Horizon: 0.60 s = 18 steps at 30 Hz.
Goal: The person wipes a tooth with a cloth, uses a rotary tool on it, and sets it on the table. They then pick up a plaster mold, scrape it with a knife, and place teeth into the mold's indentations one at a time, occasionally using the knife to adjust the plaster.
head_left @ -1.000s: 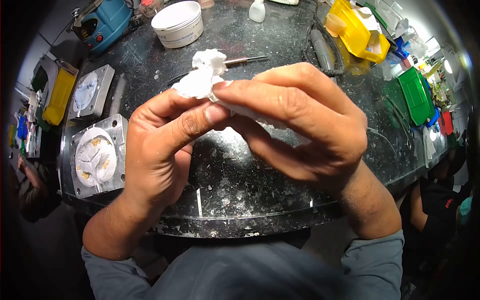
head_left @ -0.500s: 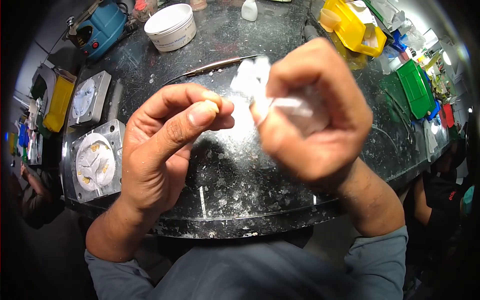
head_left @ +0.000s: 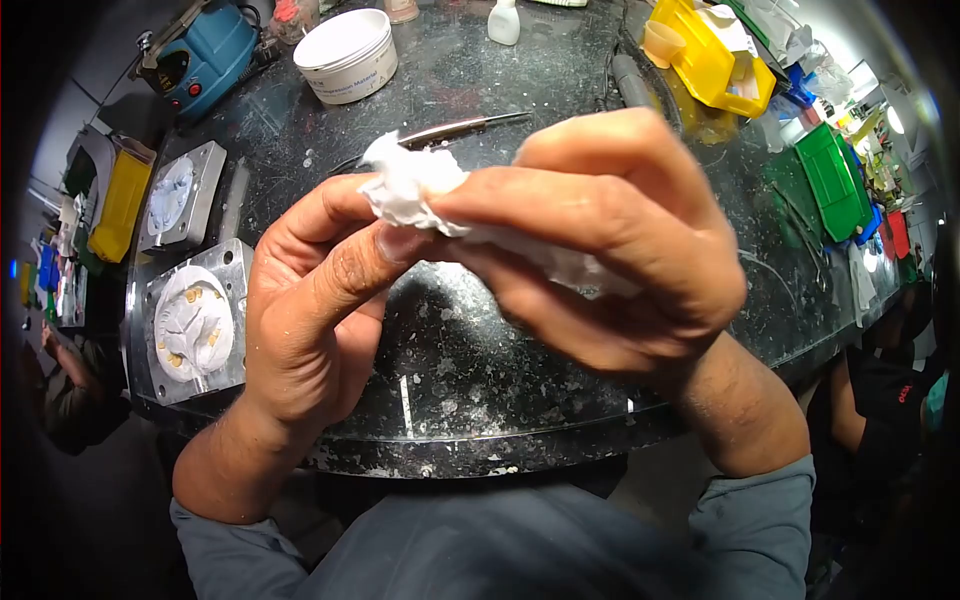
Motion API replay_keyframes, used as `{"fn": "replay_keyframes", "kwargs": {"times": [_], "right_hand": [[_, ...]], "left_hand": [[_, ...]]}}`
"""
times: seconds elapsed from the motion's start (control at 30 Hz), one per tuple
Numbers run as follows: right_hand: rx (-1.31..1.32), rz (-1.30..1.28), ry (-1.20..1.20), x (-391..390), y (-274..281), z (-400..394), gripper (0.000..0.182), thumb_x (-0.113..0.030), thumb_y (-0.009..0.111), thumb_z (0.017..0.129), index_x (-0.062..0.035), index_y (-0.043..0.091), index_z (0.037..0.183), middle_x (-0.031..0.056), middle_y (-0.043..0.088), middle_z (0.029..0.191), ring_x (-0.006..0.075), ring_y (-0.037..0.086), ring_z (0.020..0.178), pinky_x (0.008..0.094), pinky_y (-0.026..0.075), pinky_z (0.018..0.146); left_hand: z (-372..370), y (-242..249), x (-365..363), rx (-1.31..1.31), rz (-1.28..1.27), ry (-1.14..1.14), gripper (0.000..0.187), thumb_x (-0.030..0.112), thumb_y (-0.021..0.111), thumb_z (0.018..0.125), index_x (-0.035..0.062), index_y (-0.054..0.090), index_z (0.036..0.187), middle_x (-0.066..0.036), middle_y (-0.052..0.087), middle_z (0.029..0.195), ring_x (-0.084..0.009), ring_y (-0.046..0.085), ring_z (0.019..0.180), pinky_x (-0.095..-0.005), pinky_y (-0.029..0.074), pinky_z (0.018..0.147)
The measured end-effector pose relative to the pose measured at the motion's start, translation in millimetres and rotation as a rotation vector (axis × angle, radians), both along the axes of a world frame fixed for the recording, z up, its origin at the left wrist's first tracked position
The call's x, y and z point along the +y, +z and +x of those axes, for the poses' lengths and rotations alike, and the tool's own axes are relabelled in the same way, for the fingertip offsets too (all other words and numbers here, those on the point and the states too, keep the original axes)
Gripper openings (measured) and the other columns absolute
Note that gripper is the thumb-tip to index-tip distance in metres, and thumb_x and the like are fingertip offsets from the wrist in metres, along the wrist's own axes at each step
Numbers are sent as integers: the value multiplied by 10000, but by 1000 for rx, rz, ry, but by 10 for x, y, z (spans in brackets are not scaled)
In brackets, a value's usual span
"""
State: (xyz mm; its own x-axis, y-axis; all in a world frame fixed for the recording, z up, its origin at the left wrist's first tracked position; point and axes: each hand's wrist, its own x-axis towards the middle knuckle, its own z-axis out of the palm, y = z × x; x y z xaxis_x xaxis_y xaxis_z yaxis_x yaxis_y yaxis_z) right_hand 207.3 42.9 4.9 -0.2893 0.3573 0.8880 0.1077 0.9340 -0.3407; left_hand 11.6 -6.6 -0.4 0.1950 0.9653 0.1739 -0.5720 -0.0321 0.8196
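Observation:
My right hand grips a crumpled white tissue and presses it against the fingertips of my left hand. The left thumb and fingers are pinched together under the tissue; whatever small thing they pinch is hidden by it. Both hands hover above the dark speckled worktop, close to its front edge. A thin metal hand tool lies on the worktop just behind the tissue.
Two metal flasks with white plaster lie at the left. A white tub and a blue machine stand at the back left. Yellow bins and green bins line the right side. A small white bottle stands at the back.
One second ago the tissue covered the left fingertips; half a second ago my right hand pulled it away to the right; now it is pressed onto the left fingertips again.

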Motion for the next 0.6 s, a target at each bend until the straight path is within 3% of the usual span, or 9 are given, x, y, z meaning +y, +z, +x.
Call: {"fn": "replay_keyframes", "kwargs": {"times": [0.1, 0.17, 0.33, 0.6], "right_hand": [[-10, 116, -15, 80, -77, -15, 386, 21, 893, 673, -25, 778, 1039, 57, 650, 912, 132, 617, 760, 236, 504, 611], [-19, 135, -29, 80, -77, 0, 379, -4, 906, 672, -28, 779, 1028, 49, 646, 909, 123, 611, 731, 228, 492, 580], [10, 272, -89, 111, -112, -6, 334, 9, 906, 668, -36, 777, 973, 45, 631, 890, 122, 609, 701, 234, 489, 566], [-27, 185, -72, 37, -46, -2, 304, -3, 886, 696, -32, 768, 975, 55, 645, 902, 145, 624, 739, 248, 505, 596]], "left_hand": [[-4, -28, 3, -69, -26, 18, 219, 55, 677, 953, -44, 688, 1148, -154, 738, 1083, -217, 695, 1042, -360, 526, 993], [9, -16, -29, 98, 0, 85, 213, 73, 695, 952, -47, 706, 1128, -147, 742, 1077, -193, 693, 1039, -332, 521, 977], [24, 2, -101, 144, 13, 132, 231, 95, 707, 957, -54, 713, 1132, -144, 746, 1083, -176, 693, 1030, -311, 517, 962], [55, 19, -92, 120, 51, 121, 242, 84, 664, 975, -59, 698, 1168, -152, 737, 1116, -191, 692, 1039, -326, 521, 973]]}}
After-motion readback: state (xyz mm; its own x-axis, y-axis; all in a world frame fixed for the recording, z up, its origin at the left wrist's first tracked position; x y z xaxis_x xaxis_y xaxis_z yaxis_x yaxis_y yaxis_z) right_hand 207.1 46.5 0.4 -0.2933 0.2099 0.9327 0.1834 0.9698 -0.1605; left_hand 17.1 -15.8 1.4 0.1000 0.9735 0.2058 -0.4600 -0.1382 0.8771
